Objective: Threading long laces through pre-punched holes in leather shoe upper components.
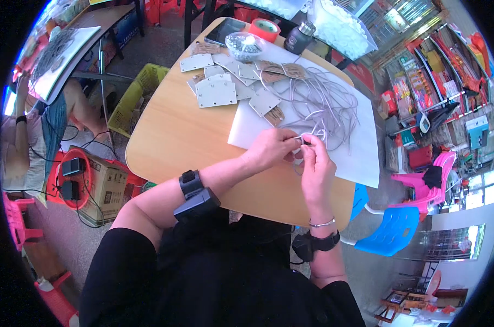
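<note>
Both of my hands meet over the near right part of the wooden table, fingertips close together. My left hand (272, 148) pinches a thin pale cord (297, 137). With bent fingers, my right hand (316, 163) grips the same cord where it loops; a small dark bit shows between the fingertips, too small to name. Behind them a tangle of grey-white cords (334, 103) spreads over a white sheet (361, 158). Left of the cords lie several pale plates with small holes (216, 92), and brown pieces (274, 115) are among them.
On the table (159, 125), toward the far edge, are a clear bowl of small metal parts (245, 46), a roll of orange tape (265, 30), a phone (225, 31) and a dark bottle (299, 37). A blue chair (388, 231) stands right; a yellow crate (138, 101) and another person (45, 131) are left.
</note>
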`<move>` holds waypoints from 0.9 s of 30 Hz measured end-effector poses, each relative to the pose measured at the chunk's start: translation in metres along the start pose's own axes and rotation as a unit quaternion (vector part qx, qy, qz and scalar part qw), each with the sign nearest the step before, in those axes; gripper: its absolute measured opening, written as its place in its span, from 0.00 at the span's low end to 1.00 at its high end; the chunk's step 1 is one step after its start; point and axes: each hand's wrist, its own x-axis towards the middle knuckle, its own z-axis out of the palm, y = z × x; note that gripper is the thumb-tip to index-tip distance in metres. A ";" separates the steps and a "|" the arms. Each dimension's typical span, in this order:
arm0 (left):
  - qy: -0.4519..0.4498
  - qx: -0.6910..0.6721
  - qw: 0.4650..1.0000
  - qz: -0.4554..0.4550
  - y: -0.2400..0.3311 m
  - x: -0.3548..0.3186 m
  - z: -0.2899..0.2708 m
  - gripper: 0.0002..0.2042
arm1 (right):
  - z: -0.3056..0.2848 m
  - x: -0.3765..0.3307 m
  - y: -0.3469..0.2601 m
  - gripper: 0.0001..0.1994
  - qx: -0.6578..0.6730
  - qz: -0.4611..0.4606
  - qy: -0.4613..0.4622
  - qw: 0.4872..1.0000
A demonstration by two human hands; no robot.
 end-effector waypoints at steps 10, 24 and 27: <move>0.002 0.148 0.973 0.176 -0.006 -0.001 0.007 0.12 | 0.000 0.010 -0.005 0.06 -0.129 -0.018 0.046 0.990; -0.061 0.078 0.994 0.054 0.010 -0.004 0.004 0.16 | -0.004 -0.002 -0.106 0.07 0.341 -0.158 -0.141 0.916; -0.078 -0.003 0.996 0.047 0.003 0.003 0.003 0.17 | 0.011 -0.015 -0.094 0.09 0.222 -0.329 -0.286 0.872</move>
